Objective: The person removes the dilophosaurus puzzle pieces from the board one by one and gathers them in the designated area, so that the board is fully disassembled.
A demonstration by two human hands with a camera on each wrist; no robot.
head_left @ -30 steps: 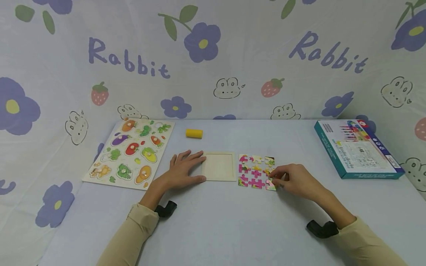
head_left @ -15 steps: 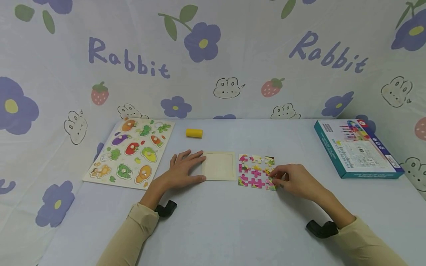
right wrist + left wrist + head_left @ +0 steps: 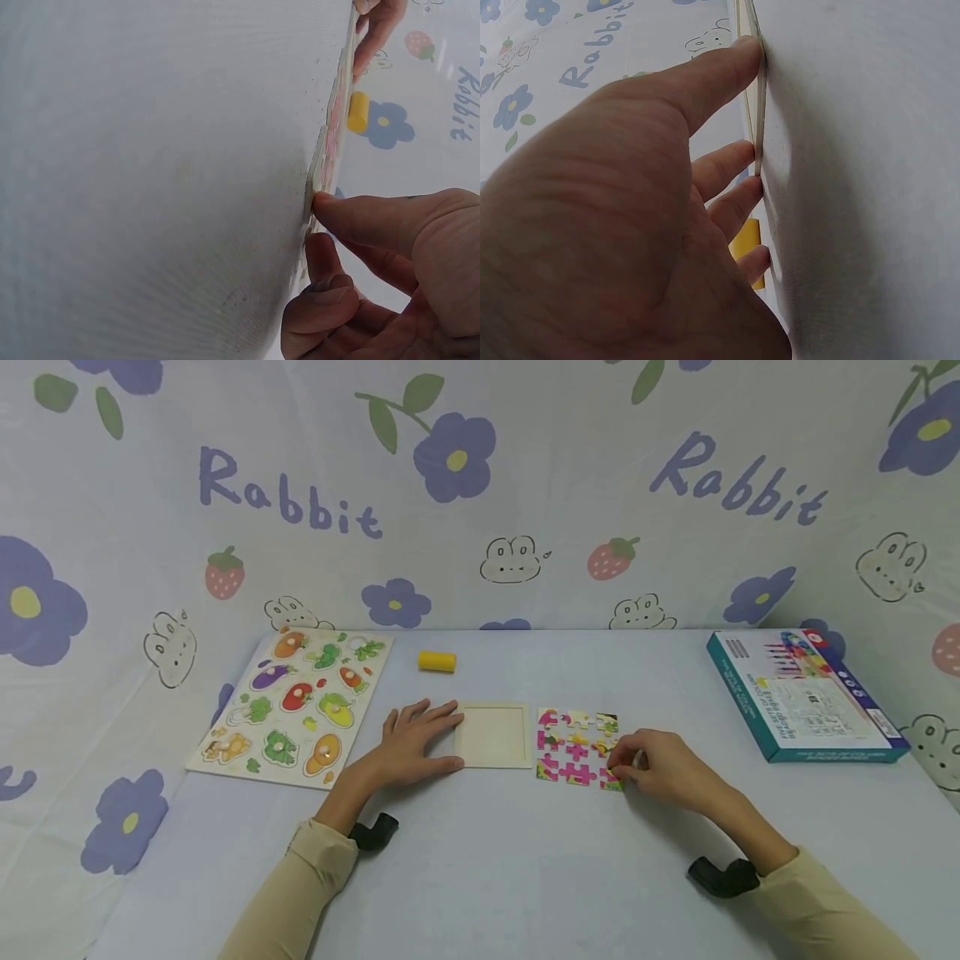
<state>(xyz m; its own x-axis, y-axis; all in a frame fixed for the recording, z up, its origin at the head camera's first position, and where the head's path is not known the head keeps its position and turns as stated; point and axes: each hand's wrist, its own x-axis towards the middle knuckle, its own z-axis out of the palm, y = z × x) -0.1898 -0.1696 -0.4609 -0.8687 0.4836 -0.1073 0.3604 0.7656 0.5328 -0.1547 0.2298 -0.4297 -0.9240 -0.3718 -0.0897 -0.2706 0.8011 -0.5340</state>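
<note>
A shallow square wooden tray [image 3: 491, 737] lies flat in the middle of the table. My left hand [image 3: 408, 745] rests at its left side with spread fingers, the thumb and fingertips touching its edge. Right of the tray sit several pink, yellow and green jigsaw pieces [image 3: 577, 750] in a loose square with narrow gaps. At the right side of that square my right hand [image 3: 663, 768] pinches the edge of a jigsaw piece [image 3: 320, 161] between curled thumb and finger; the fingers partly hide it. In the right wrist view that piece is seen edge-on, low against the table.
A vegetable peg puzzle board [image 3: 292, 710] lies to the left. Behind the tray is a small yellow cylinder [image 3: 437, 661]. A teal-sided flat box [image 3: 810, 697] lies at the back right. A printed cloth [image 3: 555, 460] hangs behind the table.
My right fingers have shifted very slightly to the right at the lower-right jigsaw pieces. The left hand and the tray have stayed put.
</note>
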